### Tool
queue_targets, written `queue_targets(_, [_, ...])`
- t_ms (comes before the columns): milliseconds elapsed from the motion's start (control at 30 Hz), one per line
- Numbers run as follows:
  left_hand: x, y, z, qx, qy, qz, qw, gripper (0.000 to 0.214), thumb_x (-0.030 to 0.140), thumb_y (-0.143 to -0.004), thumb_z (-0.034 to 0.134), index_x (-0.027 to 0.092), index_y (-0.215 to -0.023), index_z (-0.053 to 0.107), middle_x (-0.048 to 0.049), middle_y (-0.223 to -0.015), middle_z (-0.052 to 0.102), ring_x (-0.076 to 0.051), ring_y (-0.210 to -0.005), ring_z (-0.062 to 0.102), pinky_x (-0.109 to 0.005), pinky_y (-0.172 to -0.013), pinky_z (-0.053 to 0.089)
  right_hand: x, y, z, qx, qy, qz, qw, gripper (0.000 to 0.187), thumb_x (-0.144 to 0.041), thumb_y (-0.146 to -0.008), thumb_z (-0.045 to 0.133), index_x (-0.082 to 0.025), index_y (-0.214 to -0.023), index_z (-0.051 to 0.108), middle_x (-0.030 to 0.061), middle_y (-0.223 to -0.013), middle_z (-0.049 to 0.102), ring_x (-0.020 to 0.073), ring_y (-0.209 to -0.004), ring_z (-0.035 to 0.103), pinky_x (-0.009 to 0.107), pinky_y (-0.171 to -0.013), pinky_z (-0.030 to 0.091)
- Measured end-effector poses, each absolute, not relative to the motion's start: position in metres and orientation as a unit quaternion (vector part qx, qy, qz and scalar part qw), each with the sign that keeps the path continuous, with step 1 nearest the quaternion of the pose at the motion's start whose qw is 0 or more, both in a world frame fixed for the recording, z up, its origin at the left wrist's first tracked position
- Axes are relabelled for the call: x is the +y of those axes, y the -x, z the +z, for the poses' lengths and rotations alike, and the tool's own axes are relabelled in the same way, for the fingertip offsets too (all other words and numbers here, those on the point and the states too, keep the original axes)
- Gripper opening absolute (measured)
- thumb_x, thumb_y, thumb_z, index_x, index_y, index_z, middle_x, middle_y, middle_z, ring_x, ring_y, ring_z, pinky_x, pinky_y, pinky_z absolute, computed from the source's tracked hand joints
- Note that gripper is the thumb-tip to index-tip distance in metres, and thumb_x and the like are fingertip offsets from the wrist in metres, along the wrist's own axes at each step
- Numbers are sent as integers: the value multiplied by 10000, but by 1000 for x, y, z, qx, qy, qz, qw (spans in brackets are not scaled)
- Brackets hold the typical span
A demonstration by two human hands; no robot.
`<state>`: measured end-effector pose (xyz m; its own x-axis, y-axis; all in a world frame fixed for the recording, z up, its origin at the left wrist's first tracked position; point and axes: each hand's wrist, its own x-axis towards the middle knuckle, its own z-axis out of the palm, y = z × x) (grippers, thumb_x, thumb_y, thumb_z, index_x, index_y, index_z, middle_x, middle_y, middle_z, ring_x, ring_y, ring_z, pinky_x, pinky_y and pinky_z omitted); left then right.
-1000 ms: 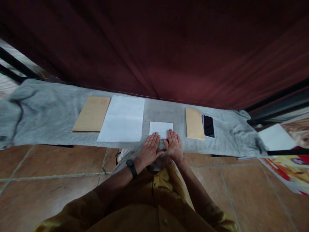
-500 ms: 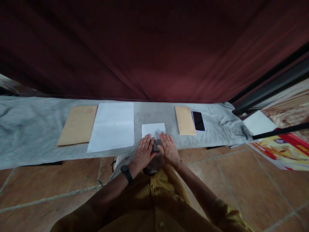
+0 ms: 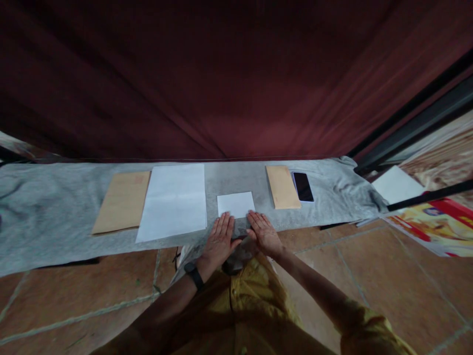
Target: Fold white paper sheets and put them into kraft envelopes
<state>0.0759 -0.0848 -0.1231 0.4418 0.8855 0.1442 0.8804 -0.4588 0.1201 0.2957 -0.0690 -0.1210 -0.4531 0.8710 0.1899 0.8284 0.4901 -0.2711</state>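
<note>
A small folded white paper (image 3: 236, 204) lies on a grey cloth (image 3: 55, 212) that covers a long low surface. My left hand (image 3: 219, 241) and my right hand (image 3: 263, 231) rest flat side by side at the cloth's near edge, fingers stretched out. Their fingertips reach the paper's near edge. Neither hand holds anything. A black band sits on my left wrist.
Left of the small paper lie a large white sheet (image 3: 173, 201) and a brown envelope (image 3: 122, 201). To its right are a narrower brown envelope (image 3: 282, 186) and a dark phone (image 3: 303, 186). A dark red curtain hangs behind. Printed posters (image 3: 432, 222) lie on the tiled floor at right.
My hands have slid back toward me off the small folded paper, so more of it shows. The view has shifted slightly.
</note>
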Motion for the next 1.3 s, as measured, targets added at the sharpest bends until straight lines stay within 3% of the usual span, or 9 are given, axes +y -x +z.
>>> queue_targets(200, [-84, -78, -123, 526, -846, 84, 10, 783, 537, -956, 498, 10, -1516, 350, -257, -1619, 298, -329, -1543, 195, -516, -1246, 265, -36, -275, -115, -852, 490, 80, 168, 537, -387, -1049, 394, -158, -1533, 423, 112, -1592, 412, 245, -1502, 330, 472, -1232, 297])
queue_targets(333, [-86, -76, -122, 525, -847, 81, 19, 775, 545, -955, 501, 20, -1509, 365, -251, -1613, 320, -331, -1530, 243, -509, -1241, 278, -20, -264, -126, -834, 526, 65, 156, 528, -378, -1057, 379, -130, -1519, 441, 142, -1606, 376, 262, -1507, 317, 487, -1226, 284])
queue_targets(567, [-67, -78, -109, 543, -828, 136, 36, 523, 397, -1026, 373, 119, -1459, 469, -180, -1542, 478, -283, -1465, 404, -499, -1189, 372, -18, -266, -139, -822, 545, 42, 157, 538, -397, -1052, 399, -173, -1540, 410, 134, -1613, 370, 280, -1496, 334, 508, -1213, 275])
queue_targets(700, [-34, -92, -106, 551, -821, 147, 37, 509, 300, -1021, 347, 121, -1489, 439, -148, -1598, 406, -268, -1511, 319, -481, -1224, 322, -19, -264, -137, -822, 547, 35, 157, 523, -371, -1051, 397, -169, -1533, 423, 128, -1607, 383, 279, -1490, 344, 500, -1217, 268])
queue_targets(867, [-16, -96, -121, 580, -803, 134, 30, 580, 371, -1011, 371, 84, -1514, 406, -194, -1604, 371, -292, -1516, 302, -515, -1224, 296, -18, -264, -140, -814, 556, 29, 166, 513, -353, -1054, 372, -154, -1523, 434, 141, -1587, 412, 271, -1482, 357, 518, -1215, 259])
queue_targets(1300, [-18, -96, -130, 584, -800, 140, 19, 615, 413, -995, 400, 88, -1517, 409, -187, -1614, 348, -289, -1519, 291, -496, -1237, 265, -9, -264, -143, -768, 610, 29, 192, 541, -341, -1049, 366, -78, -1519, 420, 194, -1565, 428, 303, -1470, 367, 539, -1194, 269])
